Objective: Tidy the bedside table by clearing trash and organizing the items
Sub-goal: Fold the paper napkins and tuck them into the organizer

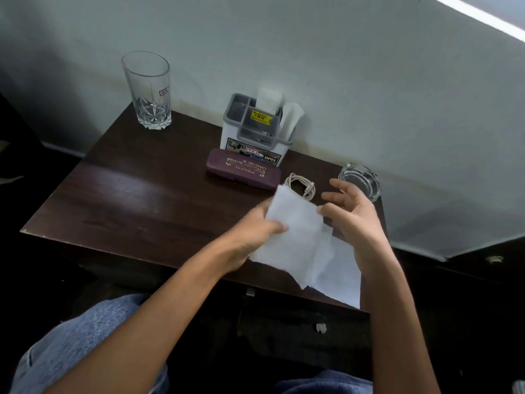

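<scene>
I see the dark wooden table [127,200] pushed against a pale wall [341,81]. Over its near right edge my left hand [255,231] pinches a white tissue [295,231], thumb on top and fingers under it. More white sheets [341,274] lie below the tissue, reaching the table's front edge. My right hand [352,217] is just beside the tissue with its fingers spread and loose, gripping nothing; the thumb is at the tissue's right edge. A white organizer [255,129] with a grey rim stands at the back by the wall, with white tissues poking out of it. A glass [147,89] stands upright at the back left corner. A maroon case [244,172] lies touching the organizer's front. A glass ashtray [359,180] sits at the right, near the wall. A coiled cable [301,186] lies between case and ashtray.
</scene>
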A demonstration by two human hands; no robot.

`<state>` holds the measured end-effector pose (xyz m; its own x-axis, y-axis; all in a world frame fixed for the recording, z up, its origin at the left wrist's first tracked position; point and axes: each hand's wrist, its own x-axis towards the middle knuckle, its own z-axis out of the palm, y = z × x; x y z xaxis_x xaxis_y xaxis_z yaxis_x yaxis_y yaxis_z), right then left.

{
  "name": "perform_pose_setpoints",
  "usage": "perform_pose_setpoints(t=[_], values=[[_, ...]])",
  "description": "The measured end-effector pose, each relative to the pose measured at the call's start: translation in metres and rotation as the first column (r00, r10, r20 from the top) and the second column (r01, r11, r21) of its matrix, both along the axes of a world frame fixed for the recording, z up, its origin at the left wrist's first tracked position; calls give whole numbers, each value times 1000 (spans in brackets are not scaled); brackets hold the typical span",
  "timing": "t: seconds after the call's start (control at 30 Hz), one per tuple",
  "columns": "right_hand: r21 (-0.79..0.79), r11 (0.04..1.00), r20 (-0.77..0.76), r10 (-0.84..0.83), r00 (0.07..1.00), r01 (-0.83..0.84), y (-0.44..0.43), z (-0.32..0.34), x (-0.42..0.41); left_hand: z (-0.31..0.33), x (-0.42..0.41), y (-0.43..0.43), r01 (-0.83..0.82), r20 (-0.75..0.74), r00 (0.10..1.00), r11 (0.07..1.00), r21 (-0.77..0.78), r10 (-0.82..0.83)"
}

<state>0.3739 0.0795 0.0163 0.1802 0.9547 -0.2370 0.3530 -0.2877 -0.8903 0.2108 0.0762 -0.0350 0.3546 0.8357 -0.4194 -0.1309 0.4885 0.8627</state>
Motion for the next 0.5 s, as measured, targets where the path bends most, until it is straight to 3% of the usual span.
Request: perform_pose_setpoints(t=[0.13,0.23,0.37,0.5], values=[[-220,931,-71,283,957,-291,-5,-1,6,-8,-7,0,352,-78,933,936,-24,-352],[-260,895,-82,353,932,-362,-4,-3,3,-10,-8,-2,446,-88,889,893,-60,-449],[-224,922,-110,298,948,-315,-2,-3,1,-5,-10,-1,440,-57,896,898,-29,-441],[-139,987,-181,59,982,-85,3,-8,7,-4,-14,0,286,-95,954,958,-9,-285]])
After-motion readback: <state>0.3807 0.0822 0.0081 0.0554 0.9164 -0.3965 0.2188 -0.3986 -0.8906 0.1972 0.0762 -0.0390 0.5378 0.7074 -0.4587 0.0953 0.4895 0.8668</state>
